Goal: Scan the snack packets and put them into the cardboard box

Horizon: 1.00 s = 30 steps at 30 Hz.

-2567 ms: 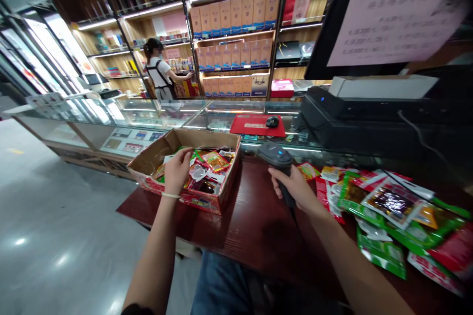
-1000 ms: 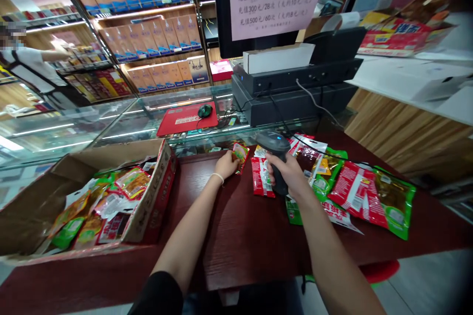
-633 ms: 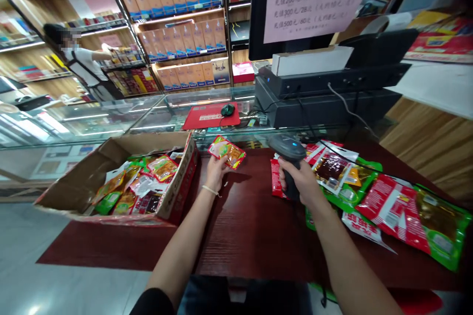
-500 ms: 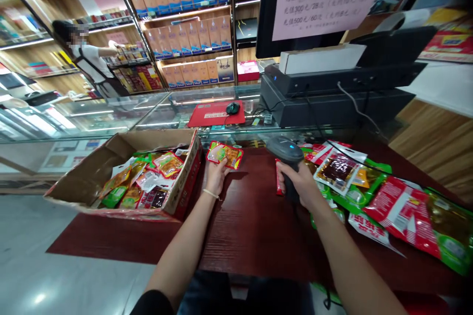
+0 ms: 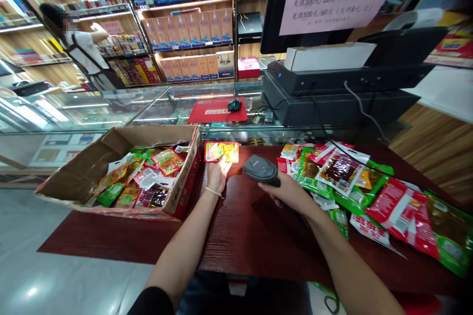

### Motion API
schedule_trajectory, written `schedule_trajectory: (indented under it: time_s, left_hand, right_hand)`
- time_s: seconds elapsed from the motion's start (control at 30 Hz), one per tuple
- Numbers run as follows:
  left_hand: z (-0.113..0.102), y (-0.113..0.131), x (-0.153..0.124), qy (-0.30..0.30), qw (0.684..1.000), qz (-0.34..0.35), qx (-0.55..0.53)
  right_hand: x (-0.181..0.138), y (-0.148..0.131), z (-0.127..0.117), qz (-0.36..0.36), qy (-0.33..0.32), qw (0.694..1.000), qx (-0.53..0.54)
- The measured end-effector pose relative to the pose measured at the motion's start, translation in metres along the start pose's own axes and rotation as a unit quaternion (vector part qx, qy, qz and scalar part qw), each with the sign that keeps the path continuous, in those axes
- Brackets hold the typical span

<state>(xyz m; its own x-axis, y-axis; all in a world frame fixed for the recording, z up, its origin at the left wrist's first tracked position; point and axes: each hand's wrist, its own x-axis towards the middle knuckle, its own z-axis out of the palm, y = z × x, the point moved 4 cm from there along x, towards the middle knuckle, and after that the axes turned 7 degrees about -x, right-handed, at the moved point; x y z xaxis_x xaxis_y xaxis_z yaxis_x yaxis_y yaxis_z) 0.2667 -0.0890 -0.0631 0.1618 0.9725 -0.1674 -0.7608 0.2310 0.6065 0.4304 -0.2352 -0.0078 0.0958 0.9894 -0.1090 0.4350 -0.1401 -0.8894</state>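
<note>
My left hand [image 5: 218,173] pinches a small red-edged snack packet [image 5: 212,151] by its near edge, above the dark red table beside the box. Bright light falls on the packet's face. My right hand [image 5: 286,192] grips a dark grey barcode scanner [image 5: 259,169], whose head is turned left toward the packet, a short gap apart from it. Its handle is mostly hidden by my fingers. To the left, a cardboard box [image 5: 190,177] holds several snack packets [image 5: 148,177]. On the right lies a heap of red, green and white snack packets [image 5: 340,172].
Behind the table runs a glass counter [image 5: 155,108] with a red mat [image 5: 207,110], a black mouse [image 5: 234,105] and a dark register unit [image 5: 332,106]. A black cable crosses the right-hand heap. Another person [image 5: 86,51] stands at the shelves, back left.
The barcode scanner has swung left, nearer the packet in my left hand, and that packet is now brightly lit. A red packet formerly beside my right hand no longer shows there.
</note>
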Motion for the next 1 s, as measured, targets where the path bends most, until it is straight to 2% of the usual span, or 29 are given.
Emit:
schedule_trajectory:
  time_s: [0.37,0.53,0.63,0.8,0.9,1.0]
  left_hand:
    - [-0.004,0.001,-0.003,-0.046,0.997,0.029,0.051]
    - [0.001,-0.002,-0.006,-0.043,0.987,0.088,0.129]
    - [0.017,0.006,-0.014,-0.054,0.973,0.142,0.175]
    - [0.059,0.043,-0.047,-0.123,0.942,0.196,0.244]
    - [0.076,0.081,-0.072,-0.149,0.924,0.228,0.269]
    - [0.083,0.127,-0.09,-0.148,0.916,0.262,0.267]
  right_hand:
    - [0.003,0.002,-0.003,0.026,0.043,0.995,0.083]
    - [0.005,0.001,-0.005,0.025,0.083,0.984,0.153]
    - [0.006,-0.002,-0.01,0.012,0.115,0.972,0.203]
    - [0.0,-0.027,-0.02,-0.02,0.148,0.96,0.235]
    - [-0.003,-0.049,-0.019,-0.035,0.148,0.959,0.238]
    - [-0.003,-0.069,-0.008,-0.052,0.123,0.959,0.251]
